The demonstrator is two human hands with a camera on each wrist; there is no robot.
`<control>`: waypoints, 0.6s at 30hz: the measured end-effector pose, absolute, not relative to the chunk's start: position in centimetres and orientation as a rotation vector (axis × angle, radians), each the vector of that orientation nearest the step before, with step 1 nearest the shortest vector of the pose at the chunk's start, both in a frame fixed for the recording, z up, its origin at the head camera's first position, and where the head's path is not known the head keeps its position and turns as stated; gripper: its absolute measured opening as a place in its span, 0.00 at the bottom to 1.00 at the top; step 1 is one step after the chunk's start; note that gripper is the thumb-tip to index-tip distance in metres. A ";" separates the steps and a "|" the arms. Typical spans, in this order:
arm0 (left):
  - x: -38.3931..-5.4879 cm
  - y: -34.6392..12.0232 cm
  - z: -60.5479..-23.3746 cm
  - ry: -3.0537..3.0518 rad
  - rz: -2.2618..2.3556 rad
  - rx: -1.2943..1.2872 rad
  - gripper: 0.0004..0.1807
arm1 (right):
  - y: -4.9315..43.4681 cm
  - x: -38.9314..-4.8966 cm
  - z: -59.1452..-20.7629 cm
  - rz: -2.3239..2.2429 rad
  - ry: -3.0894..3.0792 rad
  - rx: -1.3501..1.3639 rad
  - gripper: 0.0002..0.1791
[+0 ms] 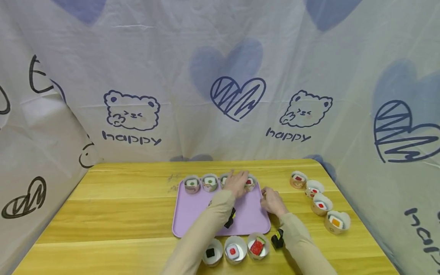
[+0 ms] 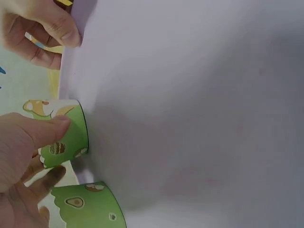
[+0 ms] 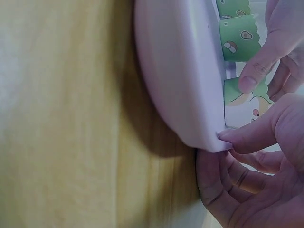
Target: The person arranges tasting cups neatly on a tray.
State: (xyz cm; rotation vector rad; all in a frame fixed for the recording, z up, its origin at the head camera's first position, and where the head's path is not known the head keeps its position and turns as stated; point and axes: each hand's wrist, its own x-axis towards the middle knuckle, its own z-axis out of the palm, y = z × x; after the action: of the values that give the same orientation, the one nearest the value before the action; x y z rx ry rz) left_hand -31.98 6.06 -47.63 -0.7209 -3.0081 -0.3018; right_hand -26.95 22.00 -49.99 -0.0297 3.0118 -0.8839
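Observation:
My left hand (image 1: 236, 184) reaches to the far right of a pink tray (image 1: 192, 214). Its thumb lies on the side of a green patterned paper cup (image 2: 77, 137), with the fingers curled at the cup's other side. Inside that cup is a white piece with a dark red centre. At the tray's right edge, my right hand (image 3: 263, 166) pinches the rim between thumb and fingers. Another green cup (image 2: 90, 206) stands beside the held one. Farther left along the tray's far side are two more cups, a middle one (image 1: 209, 182) and a corner one (image 1: 191, 185), holding white pieces with green centres.
In front of the tray stand three paper cups, holding a black piece (image 1: 210, 253), a red-centred piece (image 1: 232, 252) and a red piece with a green edge (image 1: 257, 247). Several more cups, one with an orange-topped piece (image 1: 336, 222), line the right side of the wooden table (image 1: 120, 206).

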 end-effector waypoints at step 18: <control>-31.7 4.4 -46.9 -3.052 -0.525 -0.714 0.43 | 21.9 -26.9 -49.9 -0.873 2.990 0.004 0.19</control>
State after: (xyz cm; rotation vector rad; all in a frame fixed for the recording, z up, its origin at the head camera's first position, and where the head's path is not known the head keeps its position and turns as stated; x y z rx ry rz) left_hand -31.72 4.39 -46.87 -0.7136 -3.0516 -0.5248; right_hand -26.91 21.93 -49.86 0.0045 2.9903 -0.8730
